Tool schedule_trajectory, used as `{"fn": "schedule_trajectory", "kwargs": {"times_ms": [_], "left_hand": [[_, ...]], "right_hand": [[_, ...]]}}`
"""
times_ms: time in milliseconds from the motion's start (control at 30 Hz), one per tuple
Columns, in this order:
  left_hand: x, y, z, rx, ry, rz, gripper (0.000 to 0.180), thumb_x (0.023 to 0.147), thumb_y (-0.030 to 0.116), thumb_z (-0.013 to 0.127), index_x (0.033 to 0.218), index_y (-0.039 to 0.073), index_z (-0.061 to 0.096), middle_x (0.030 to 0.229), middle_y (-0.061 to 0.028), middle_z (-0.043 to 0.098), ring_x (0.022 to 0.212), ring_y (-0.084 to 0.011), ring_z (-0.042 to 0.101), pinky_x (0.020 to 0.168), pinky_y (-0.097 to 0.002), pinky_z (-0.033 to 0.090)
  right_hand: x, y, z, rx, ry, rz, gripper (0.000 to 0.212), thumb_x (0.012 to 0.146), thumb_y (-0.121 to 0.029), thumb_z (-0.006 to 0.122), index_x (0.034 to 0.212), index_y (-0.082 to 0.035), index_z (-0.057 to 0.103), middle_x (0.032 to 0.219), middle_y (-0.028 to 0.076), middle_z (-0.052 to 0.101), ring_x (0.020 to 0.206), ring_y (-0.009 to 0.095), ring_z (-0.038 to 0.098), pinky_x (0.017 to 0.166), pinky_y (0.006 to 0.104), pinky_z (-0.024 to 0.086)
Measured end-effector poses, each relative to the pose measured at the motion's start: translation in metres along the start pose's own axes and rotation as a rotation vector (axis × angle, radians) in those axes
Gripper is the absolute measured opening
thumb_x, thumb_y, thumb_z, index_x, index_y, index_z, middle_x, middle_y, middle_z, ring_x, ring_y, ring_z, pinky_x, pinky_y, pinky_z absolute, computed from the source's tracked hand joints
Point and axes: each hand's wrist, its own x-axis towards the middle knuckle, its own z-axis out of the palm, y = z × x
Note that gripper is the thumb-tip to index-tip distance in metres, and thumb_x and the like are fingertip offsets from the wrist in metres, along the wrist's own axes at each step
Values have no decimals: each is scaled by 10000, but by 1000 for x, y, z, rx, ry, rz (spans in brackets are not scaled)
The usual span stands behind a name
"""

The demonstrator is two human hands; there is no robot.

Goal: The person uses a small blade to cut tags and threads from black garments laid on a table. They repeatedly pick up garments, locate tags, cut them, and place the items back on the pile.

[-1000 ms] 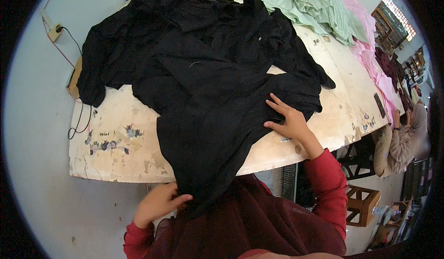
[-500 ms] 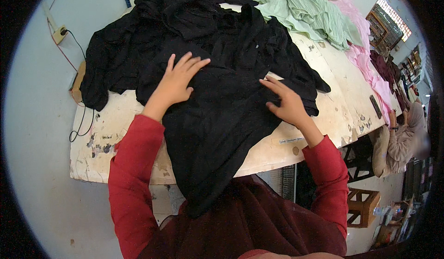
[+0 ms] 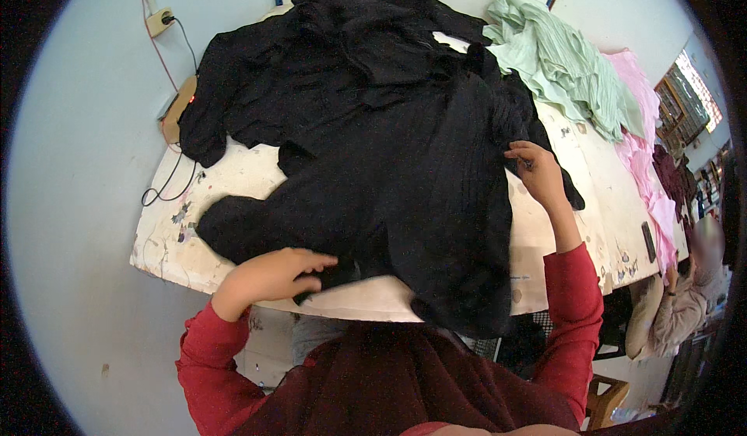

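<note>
A large black garment (image 3: pixel 405 163) lies spread and rumpled over the table, its near part hanging slightly past the front edge. At its lower left edge is my left hand (image 3: pixel 272 276), slightly blurred, with fingers stretched apart toward the cloth. My right hand (image 3: pixel 538 175) is at the garment's right side, fingers bent and closed on the black cloth there. Fabric hides part of those right fingertips.
The pale, stained table (image 3: pixel 366 300) has a curved-looking front edge. Light green pleated cloth (image 3: pixel 556 58) and pink cloth (image 3: pixel 642 156) lie at the right. A dark flat bar (image 3: pixel 649 241) rests near them. A cable (image 3: pixel 183 179) hangs at left. Another person (image 3: pixel 677 311) sits far right.
The black garment's near part has been spread wider, with a flap now out to the left. My left hand moved toward me; my right hand moved right and slightly away.
</note>
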Motion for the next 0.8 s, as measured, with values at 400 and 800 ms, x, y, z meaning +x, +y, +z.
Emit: {"fn": "schedule_trajectory", "kwargs": {"times_ms": [400, 800], "left_hand": [[119, -206, -115, 721, 882, -614, 756, 708, 375, 737, 1348, 122, 426, 1306, -113, 475, 1221, -290, 406, 1012, -430, 312], [155, -116, -189, 781, 1418, -78, 225, 778, 133, 591, 997, 82, 597, 935, -110, 608, 837, -313, 615, 701, -417, 492]], "right_hand": [[20, -30, 136, -52, 39, -298, 530, 811, -495, 609, 1258, -218, 547, 1369, 35, 476, 864, 273, 669, 689, 357, 549], [80, 24, 152, -106, 34, -336, 593, 800, -553, 587, 1276, -206, 519, 1339, 39, 505, 908, 294, 654, 722, 380, 544]]}}
